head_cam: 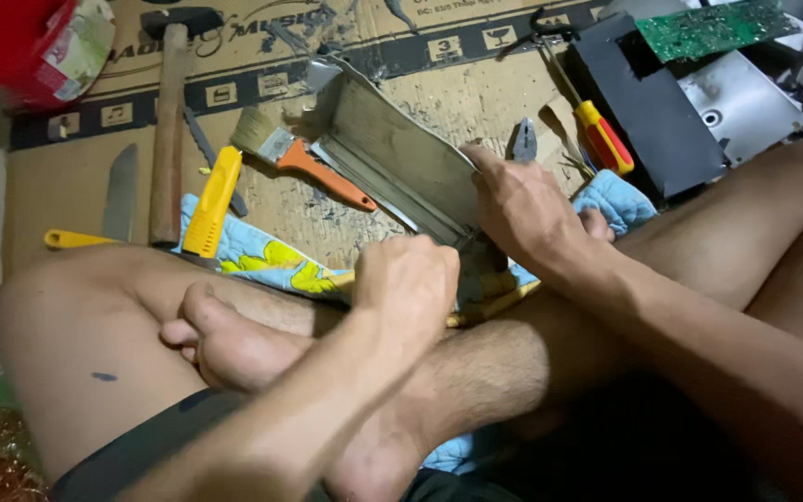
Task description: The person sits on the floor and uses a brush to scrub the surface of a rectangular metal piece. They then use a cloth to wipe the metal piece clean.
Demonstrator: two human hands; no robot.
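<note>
We grip the near end of the bent metal sheet [392, 153] with our right hand [522, 209], fingers curled over its edge, our left hand [408, 279] fisted below, its long axis pointing up-left across the cardboard [67, 181].

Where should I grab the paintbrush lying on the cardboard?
Grip the paintbrush by its orange handle, coming from above at the near end. The handle lies flat and bare, pointing toward the right hand, while the bristle end sits tucked against the metal channel.
</note>
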